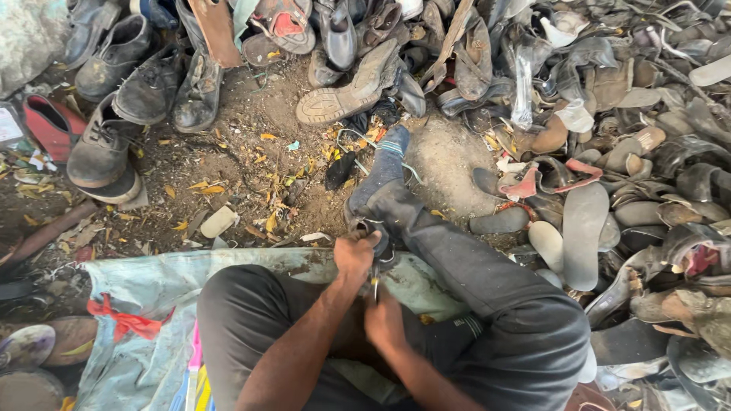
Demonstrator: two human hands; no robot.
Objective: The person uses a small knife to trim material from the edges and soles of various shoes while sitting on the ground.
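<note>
We're sitting on the ground on a pale blue sheet (145, 293), right leg stretched out in a grey sock (387, 164), and the work sits right between our knees. Left hand (355, 255) is clenched around a dark shoe piece (381, 242), pinning it against the right shin. Right hand (383, 320) is just below it, fingers closed on a thin tool (375, 281) that points up into the piece. Looks like pliers or a cutter, but it's too small and blurred for us to say which.

As for progress: this piece looks like it's mid-job, tool touching it and both hands tight on it, so we'd guess it's partly taken apart and not finished. Hard to tell how much of it has come off, since the left hand hides most of it.

On our right there's a big heap of soles (585, 228), insoles and torn uppers, which reads like stuff already stripped. Across the top and on our left, whole black shoes (148, 87) and one upturned boot (350, 91) lie on the dirt floor, which look untouched. So we'd say plenty is done and plenty is left. Yellow leaves and scraps litter the dirt in front.
</note>
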